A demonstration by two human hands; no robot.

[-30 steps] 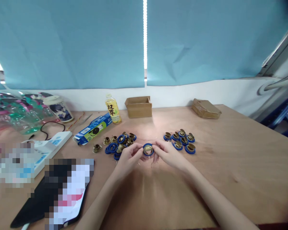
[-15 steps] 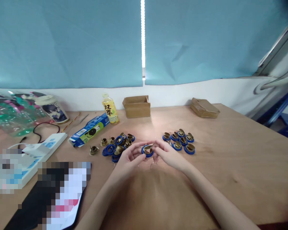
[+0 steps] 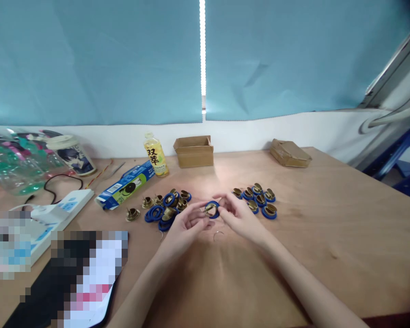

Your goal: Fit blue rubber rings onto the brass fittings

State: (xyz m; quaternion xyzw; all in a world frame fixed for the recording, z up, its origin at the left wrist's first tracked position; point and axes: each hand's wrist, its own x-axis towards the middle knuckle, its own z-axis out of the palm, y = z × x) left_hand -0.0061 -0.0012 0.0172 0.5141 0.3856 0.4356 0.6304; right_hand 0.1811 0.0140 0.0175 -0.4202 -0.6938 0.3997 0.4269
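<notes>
Between my hands is a brass-coloured metal fitting with a blue ring around it, tilted and raised over the table. My left hand pinches its left side with thumb and fingers. Curled fingers of my right hand grip the right edge. Just left of my left hand lies a pile of loose blue rings and brass fittings. Beyond my right hand sits a group of brass fittings with blue rings around their bases. A thin curved wire-like piece rests on the table below the hands.
An open cardboard box and a yellow-labelled bottle stand at the back. A closed carton lies back right. On the left are a blue box, a power strip, a cup and a blurred-out phone-like object.
The ringed fitting has tipped and moved slightly up and right. My right fingers have shifted along its edge, while my left hand stays nearly in place.
</notes>
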